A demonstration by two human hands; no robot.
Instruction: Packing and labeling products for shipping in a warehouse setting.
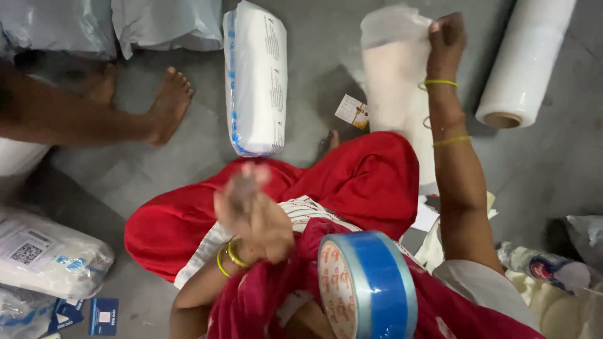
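Plastic bag (394, 69), pale and limp, hangs at about one o'clock in my view, pinched at its top corner by the right hand (446, 39), whose fingers are closed tight on the film; the rest of it drapes down over the floor (314, 75) and the red cloth (352, 182) on the lap. I see the left hand (251, 216) near the centre, blurred with motion, and I cannot tell whether its fingers are spread or curled, or whether it holds anything. A roll of blue tape (367, 285) sits at six o'clock, balanced on the lap against the red cloth. I judge the single-corner pinch to be the weak point: the thin film could slip or tear from the fingers if the bag is shaken, since nothing supports its lower end. The tape looks ready to roll off the lap if the knees shift. At twelve o'clock lies a white packed parcel (256, 78) with a blue edge, close enough that the hanging bag could snag or drag on it. A roll of clear wrap (524, 63) lies at two o'clock, well apart. Another person's bare foot (166, 103) rests at ten o'clock, near the parcel, and could get in the way of a wide swing of the left arm.
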